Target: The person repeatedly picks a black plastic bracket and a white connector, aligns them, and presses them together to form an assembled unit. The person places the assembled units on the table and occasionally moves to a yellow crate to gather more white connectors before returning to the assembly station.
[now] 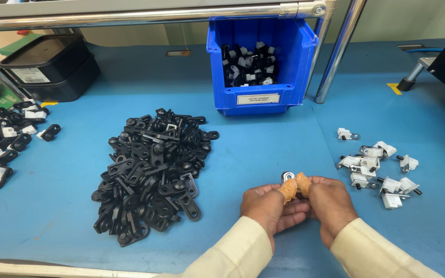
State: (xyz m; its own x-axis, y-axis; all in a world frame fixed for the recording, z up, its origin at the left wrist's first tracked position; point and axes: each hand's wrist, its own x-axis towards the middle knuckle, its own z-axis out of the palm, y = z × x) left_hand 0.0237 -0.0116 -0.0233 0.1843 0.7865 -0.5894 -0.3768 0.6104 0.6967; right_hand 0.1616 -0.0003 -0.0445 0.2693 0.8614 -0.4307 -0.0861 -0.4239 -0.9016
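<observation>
My left hand point(270, 207) and my right hand point(330, 203) meet low in the middle, thumbs and forefingers in orange finger cots pinched together on a small metal ring part point(287, 177). A big heap of black plastic clips point(153, 170) lies just left of my hands. Several white-and-metal pieces point(377, 167) are scattered to the right of my right hand.
A blue bin point(261, 87) with black-and-white parts stands at the back centre under a metal rail point(130, 16). Black trays point(47, 67) sit back left, mixed clips point(1, 141) at the far left. A steel post point(338, 51) rises right of the bin.
</observation>
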